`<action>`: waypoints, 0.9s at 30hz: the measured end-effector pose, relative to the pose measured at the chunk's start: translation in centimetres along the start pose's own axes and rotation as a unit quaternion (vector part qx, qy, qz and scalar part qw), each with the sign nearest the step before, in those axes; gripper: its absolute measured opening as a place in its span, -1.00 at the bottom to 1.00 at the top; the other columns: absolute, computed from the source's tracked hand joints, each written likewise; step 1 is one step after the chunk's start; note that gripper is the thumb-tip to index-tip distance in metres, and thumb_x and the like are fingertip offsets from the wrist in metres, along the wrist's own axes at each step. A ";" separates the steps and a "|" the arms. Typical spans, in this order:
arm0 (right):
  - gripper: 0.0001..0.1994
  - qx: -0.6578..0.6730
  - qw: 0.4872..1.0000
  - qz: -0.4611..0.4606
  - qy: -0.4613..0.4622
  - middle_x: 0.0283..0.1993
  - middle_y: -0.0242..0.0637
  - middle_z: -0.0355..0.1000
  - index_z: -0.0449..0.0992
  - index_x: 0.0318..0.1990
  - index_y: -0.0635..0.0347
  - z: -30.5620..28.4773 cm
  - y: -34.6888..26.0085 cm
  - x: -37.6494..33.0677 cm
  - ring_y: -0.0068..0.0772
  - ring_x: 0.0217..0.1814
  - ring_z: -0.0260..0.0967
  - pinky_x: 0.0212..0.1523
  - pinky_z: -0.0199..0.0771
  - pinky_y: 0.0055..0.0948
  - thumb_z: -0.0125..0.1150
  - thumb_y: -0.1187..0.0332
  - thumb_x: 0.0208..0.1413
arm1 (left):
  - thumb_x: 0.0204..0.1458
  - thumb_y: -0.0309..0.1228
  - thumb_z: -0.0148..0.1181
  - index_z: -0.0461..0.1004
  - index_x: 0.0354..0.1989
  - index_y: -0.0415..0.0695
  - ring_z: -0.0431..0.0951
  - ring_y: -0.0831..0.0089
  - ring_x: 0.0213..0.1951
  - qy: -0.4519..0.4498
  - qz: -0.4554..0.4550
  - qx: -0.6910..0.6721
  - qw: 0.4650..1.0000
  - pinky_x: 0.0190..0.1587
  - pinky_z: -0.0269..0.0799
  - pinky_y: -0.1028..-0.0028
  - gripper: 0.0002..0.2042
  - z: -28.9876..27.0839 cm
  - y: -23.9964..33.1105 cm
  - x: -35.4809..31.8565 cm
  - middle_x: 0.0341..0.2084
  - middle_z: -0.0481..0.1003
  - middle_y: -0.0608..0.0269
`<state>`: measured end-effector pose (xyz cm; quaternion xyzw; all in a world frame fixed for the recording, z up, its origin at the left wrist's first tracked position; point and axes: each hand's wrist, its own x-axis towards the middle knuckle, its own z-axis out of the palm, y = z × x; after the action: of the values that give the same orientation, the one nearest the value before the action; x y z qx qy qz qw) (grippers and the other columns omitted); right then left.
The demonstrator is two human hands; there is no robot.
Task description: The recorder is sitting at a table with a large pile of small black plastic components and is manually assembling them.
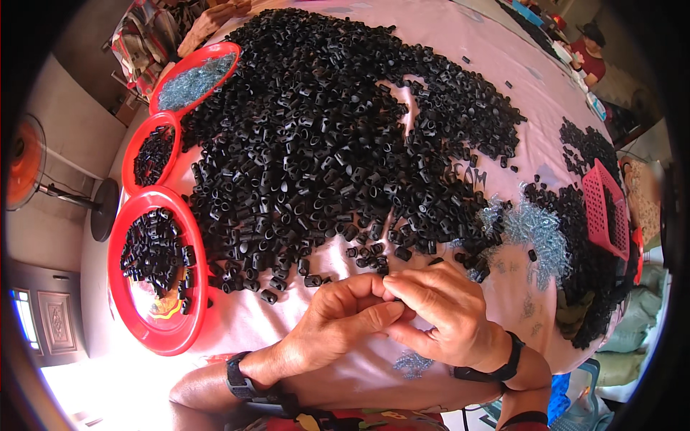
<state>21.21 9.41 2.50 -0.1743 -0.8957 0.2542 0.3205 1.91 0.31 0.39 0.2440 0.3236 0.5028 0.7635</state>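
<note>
My left hand (pixel 341 316) and my right hand (pixel 445 309) meet in front of me, fingertips pinched together. Between them a small black plastic part (pixel 408 313) shows only in part, mostly covered by the fingers. What the right fingertips pinch is too hidden to make out. Just beyond the hands spreads a large heap of small hollow black plastic parts (pixel 309 144), a few lying loose at its near edge. A small scatter of shiny silvery-blue pieces (pixel 413 363) lies under my right wrist.
Along the left stand a red basin (pixel 118 237) with black pieces, a smaller red bowl (pixel 129 161), and a red tray (pixel 228 49) of shiny pieces. At right are a shiny pile (pixel 539 237) and a pink basket (pixel 593 205). Other people sit across the pink-covered table (pixel 445 29).
</note>
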 end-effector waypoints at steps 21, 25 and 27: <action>-0.49 -0.048 0.999 -0.021 0.003 -0.22 -0.16 0.60 0.63 0.00 0.36 0.2 1.0 -0.7 -0.18 -0.33 0.53 -0.30 0.54 -0.29 0.61 0.35 -0.15 | 0.47 -0.32 0.08 0.56 0.17 -0.32 0.60 0.64 -0.11 -0.012 -0.043 0.141 0.989 -0.04 0.57 0.54 -0.68 -0.4 0.4 -0.1 -0.15 0.67 0.26; -0.51 -0.051 0.998 -0.031 0.007 -0.24 -0.17 0.60 0.63 -0.01 0.37 0.3 1.2 -0.9 -0.19 -0.35 0.53 -0.32 0.54 -0.30 0.60 0.35 -0.14 | 0.48 -0.31 0.07 0.56 0.17 -0.32 0.60 0.64 -0.12 -0.013 -0.041 0.146 0.988 -0.05 0.57 0.54 -0.67 -0.3 0.6 -0.1 -0.14 0.67 0.25; -0.51 -0.052 0.998 -0.039 0.007 -0.25 -0.17 0.60 0.64 -0.02 0.37 0.3 1.2 -0.8 -0.19 -0.35 0.53 -0.33 0.54 -0.30 0.60 0.35 -0.13 | 0.48 -0.31 0.07 0.56 0.17 -0.32 0.60 0.64 -0.12 -0.012 -0.047 0.149 0.988 -0.05 0.57 0.55 -0.67 -0.3 0.7 -0.1 -0.13 0.67 0.25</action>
<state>21.82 9.91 1.20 -0.1574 -0.9116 0.1937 0.3267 1.21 0.48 0.76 0.3452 0.3970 0.4101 0.7450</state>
